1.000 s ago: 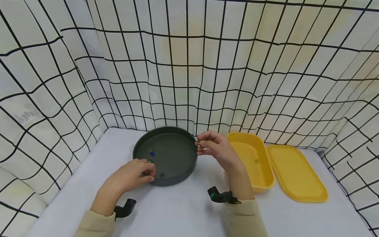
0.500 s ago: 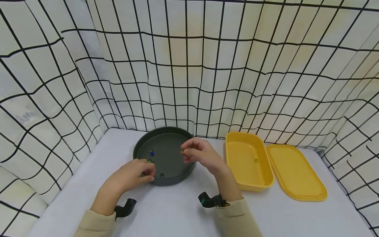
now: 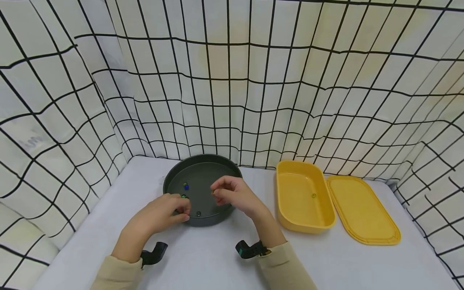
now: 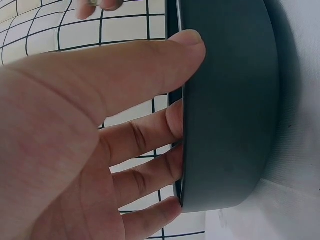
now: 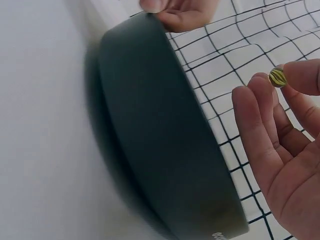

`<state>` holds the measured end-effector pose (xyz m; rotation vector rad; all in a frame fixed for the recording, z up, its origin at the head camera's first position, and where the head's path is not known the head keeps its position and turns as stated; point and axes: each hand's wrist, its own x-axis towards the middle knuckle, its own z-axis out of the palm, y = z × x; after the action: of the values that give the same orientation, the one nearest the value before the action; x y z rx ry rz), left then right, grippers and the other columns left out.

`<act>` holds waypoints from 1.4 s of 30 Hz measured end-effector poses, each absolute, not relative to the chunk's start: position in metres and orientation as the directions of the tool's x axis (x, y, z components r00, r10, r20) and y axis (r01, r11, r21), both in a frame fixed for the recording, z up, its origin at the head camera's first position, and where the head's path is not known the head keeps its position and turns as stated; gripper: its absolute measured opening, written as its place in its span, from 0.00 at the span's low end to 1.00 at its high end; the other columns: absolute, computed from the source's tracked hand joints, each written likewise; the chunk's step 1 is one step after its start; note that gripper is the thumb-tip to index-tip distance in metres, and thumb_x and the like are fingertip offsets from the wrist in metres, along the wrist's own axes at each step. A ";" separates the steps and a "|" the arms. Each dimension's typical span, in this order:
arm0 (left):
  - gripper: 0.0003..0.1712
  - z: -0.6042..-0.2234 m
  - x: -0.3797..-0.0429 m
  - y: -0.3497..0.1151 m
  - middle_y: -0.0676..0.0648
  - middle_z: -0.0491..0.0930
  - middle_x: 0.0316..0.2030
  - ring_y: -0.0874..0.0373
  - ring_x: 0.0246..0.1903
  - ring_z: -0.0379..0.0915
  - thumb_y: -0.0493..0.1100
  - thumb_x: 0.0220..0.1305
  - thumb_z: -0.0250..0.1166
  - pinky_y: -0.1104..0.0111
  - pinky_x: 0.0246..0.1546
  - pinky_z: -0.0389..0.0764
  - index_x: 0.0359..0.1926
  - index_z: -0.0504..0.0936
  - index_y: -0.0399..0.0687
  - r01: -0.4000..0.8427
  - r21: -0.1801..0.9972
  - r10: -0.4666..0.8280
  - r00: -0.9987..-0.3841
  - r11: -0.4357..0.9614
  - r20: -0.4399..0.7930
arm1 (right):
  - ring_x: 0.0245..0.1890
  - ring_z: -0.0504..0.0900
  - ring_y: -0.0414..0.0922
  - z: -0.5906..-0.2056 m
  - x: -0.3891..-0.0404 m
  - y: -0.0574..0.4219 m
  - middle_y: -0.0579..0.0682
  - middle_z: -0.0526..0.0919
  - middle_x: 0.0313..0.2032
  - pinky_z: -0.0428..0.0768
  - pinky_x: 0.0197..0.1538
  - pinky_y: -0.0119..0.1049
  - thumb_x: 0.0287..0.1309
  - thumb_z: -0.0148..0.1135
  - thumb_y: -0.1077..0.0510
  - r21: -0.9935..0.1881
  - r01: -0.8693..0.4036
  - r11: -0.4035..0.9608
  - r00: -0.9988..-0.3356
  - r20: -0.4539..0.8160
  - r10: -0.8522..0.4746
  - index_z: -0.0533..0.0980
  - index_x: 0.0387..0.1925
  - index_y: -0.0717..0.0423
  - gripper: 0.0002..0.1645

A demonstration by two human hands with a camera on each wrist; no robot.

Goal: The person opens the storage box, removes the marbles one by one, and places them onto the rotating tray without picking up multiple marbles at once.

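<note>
Head view: the left hand (image 3: 156,215) grips the rim of a dark round pan (image 3: 206,173), thumb outside, fingers inside; the right hand (image 3: 235,196) pinches a yellow-striped marble (image 5: 277,77) above it. Small marbles (image 3: 186,187) lie in the pan; rightward, a yellow box (image 3: 297,189) adjoins a flat lid (image 3: 363,209).

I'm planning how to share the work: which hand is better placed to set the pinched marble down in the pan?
Right, most likely: the right hand already pinches that marble above the pan, while the left hand is occupied gripping the pan's edge.
</note>
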<state>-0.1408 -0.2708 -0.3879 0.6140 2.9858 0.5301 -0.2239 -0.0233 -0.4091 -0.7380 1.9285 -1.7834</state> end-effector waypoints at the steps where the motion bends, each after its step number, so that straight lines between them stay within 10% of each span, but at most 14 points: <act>1: 0.12 -0.388 -0.141 -0.270 0.62 0.74 0.31 0.62 0.34 0.70 0.46 0.60 0.72 0.64 0.36 0.72 0.30 0.76 0.66 0.372 0.339 0.389 -0.921 0.864 0.021 | 0.33 0.82 0.43 -0.411 -0.224 -0.024 0.67 0.81 0.45 0.84 0.44 0.40 0.67 0.58 0.65 -0.993 -0.111 0.051 -0.775 0.054 -0.630 0.77 0.49 0.67 0.12; 13: 0.12 -0.386 -0.141 -0.268 0.61 0.73 0.30 0.61 0.34 0.69 0.46 0.60 0.72 0.63 0.36 0.71 0.29 0.76 0.65 0.368 0.343 0.388 -0.922 0.864 0.011 | 0.33 0.81 0.42 -0.423 -0.223 -0.031 0.47 0.83 0.35 0.82 0.39 0.33 0.63 0.60 0.63 -0.932 -0.265 0.246 -0.798 0.069 -0.599 0.80 0.45 0.61 0.10; 29: 0.12 -0.385 -0.140 -0.268 0.61 0.73 0.30 0.62 0.34 0.68 0.46 0.60 0.72 0.63 0.36 0.71 0.30 0.75 0.64 0.369 0.343 0.391 -0.921 0.864 0.006 | 0.27 0.74 0.34 -0.421 -0.210 -0.046 0.35 0.80 0.28 0.73 0.32 0.28 0.55 0.63 0.62 -0.555 -0.573 0.603 -0.763 0.093 -0.640 0.83 0.33 0.45 0.08; 42: 0.12 -0.384 -0.141 -0.268 0.61 0.73 0.30 0.62 0.34 0.68 0.47 0.60 0.72 0.64 0.35 0.70 0.30 0.76 0.65 0.363 0.343 0.386 -0.923 0.867 0.002 | 0.31 0.77 0.34 -0.419 -0.211 -0.039 0.40 0.85 0.34 0.76 0.35 0.29 0.58 0.59 0.64 -0.704 -0.527 0.476 -0.719 0.072 -0.691 0.84 0.39 0.49 0.11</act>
<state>-0.1408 -0.2680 -0.3843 0.5961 2.9704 0.5256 -0.2113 -0.0389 -0.4193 -1.0497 2.5000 -1.0762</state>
